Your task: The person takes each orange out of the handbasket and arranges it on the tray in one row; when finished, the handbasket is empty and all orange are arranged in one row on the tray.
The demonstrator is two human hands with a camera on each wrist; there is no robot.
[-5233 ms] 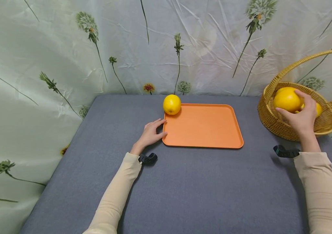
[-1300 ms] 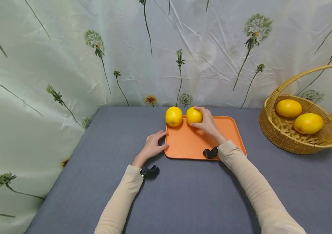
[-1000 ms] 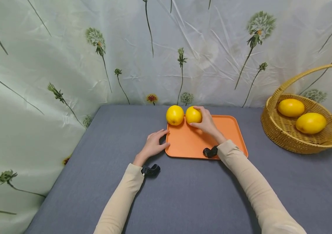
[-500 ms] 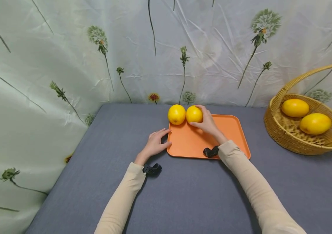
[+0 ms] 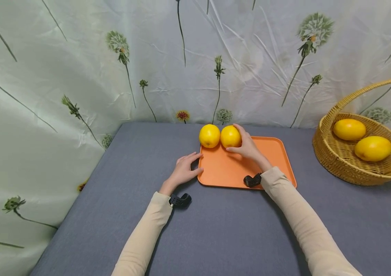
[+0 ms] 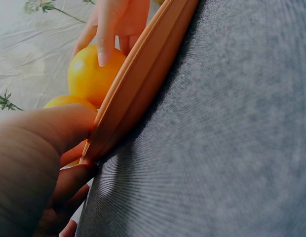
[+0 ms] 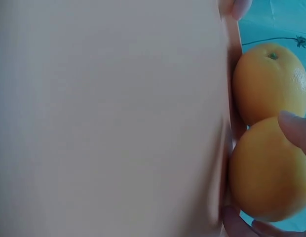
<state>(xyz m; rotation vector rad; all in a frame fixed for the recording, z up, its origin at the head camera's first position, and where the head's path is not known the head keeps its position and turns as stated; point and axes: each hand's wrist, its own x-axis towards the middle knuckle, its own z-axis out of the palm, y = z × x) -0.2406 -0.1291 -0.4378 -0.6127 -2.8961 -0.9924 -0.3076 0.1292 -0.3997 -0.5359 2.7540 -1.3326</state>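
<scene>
An orange tray (image 5: 257,168) lies on the grey table, with two rounded yellow fruits side by side at its back left corner. My left hand (image 5: 183,170) touches the tray's left edge, thumb and fingers spread along it; in the left wrist view its thumb (image 6: 69,121) lies at the rim. My right hand (image 5: 248,147) curves round the right-hand yellow fruit (image 5: 231,136), thumb at the front and fingers behind. The other yellow fruit (image 5: 210,136) sits close against it on the left. In the right wrist view the right thumb (image 7: 297,129) overlaps the nearer fruit (image 7: 271,173).
A wicker basket (image 5: 333,161) with a tall handle stands at the right, holding two yellow fruits, one at the back (image 5: 349,129) and one in front (image 5: 373,148). Behind the table hangs a flower-patterned curtain (image 5: 167,57). Black bands circle both wrists.
My right hand carried a yellow fruit from the basket to the tray beside the first one. In the last half second its thumb has shifted slightly; the left hand stays at the tray's edge.
</scene>
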